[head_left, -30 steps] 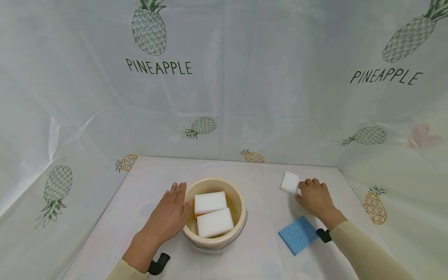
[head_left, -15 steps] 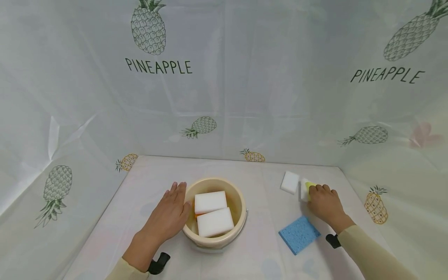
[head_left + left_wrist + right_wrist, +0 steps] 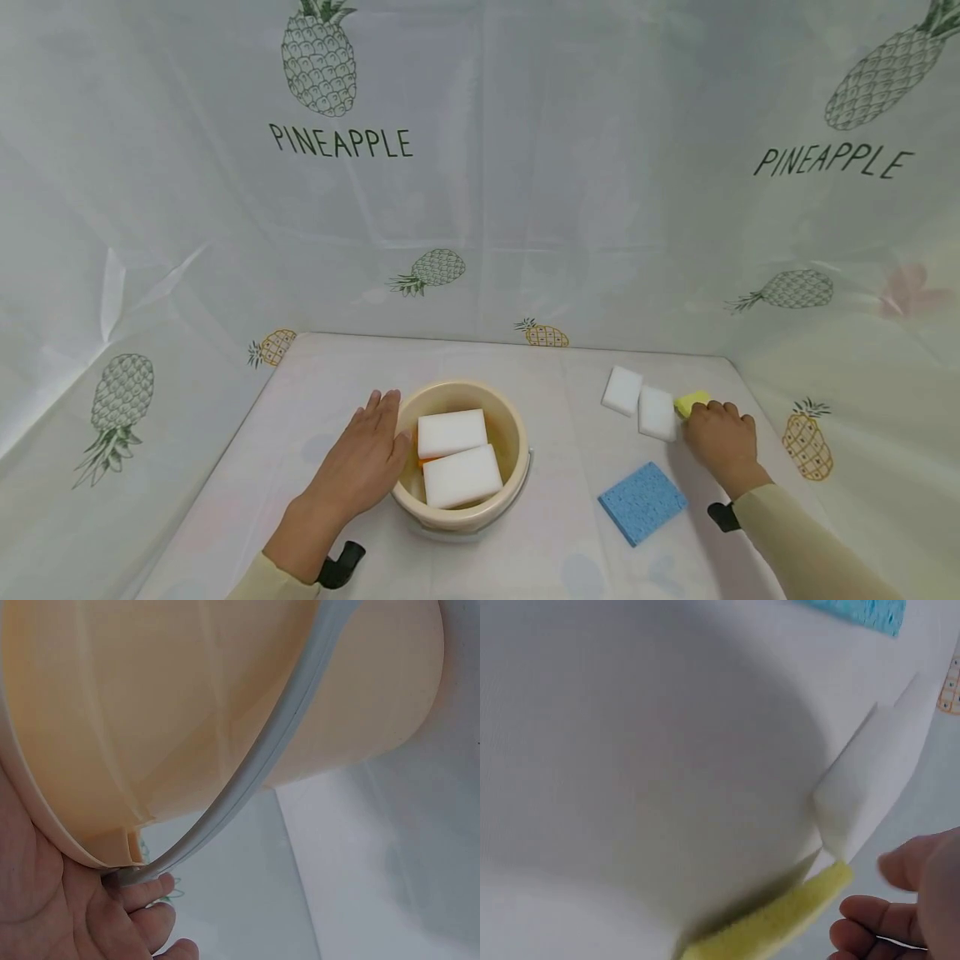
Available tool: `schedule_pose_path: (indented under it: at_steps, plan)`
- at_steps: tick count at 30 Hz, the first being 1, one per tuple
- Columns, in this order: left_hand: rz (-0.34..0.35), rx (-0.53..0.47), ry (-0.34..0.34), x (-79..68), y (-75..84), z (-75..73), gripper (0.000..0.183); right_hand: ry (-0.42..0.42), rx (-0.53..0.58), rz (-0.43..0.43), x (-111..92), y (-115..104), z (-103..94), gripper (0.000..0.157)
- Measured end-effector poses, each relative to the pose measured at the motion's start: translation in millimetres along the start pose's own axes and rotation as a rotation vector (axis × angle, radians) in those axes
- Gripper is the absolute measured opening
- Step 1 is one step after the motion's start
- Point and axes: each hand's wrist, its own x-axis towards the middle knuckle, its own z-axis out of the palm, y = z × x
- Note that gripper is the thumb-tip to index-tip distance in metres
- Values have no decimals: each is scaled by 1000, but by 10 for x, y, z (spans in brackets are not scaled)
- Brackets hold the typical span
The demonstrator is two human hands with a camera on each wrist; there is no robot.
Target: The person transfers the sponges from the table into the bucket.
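Note:
My left hand point(image 3: 358, 457) lies along the left side of a cream bucket point(image 3: 517, 417), fingers straight, thumb over the rim. In the left wrist view, its fingertips are by the end of the grey bucket handle point(image 3: 255, 761). Two white sponges point(image 3: 452, 434) lie inside the bucket, with something orange partly hidden under them. On the right of the table, my right hand point(image 3: 722, 443) is beside a yellow sponge point(image 3: 769, 919). The right wrist view shows thumb and fingers parted, with nothing between them. Left of the yellow sponge lie two white sponges point(image 3: 657, 414).
A blue sponge point(image 3: 642, 504) lies flat on the table nearer to me, between the bucket and my right arm. White sheets printed with pineapples point(image 3: 318, 67) stand around the back and sides of the pale tabletop point(image 3: 547, 517).
My right hand has moved right, from the white sponges to the yellow one. The second white sponge now lies uncovered, and the yellow sponge sits farther right. My left hand has stayed still.

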Motion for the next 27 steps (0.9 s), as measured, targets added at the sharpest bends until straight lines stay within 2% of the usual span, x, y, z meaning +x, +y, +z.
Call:
schedule_pose_path:
  at_steps: [3,6,9,14,27]
  plan:
    - [0,-4,1,-2,-3,0,59,-5,14,15,24,-84,55,42]
    - [-4,-9,-2,-3,-4,3,59,31,17,34,56,-171,128,62]
    - [-8,-10,-5,-5,-5,6,59,75,12,42,83,-245,175,72]
    - [-12,-10,-7,-6,-5,7,59,96,-11,49,91,-329,206,76]
    - [-28,-17,-16,-12,19,-4,60,-25,57,182,83,-414,262,75]
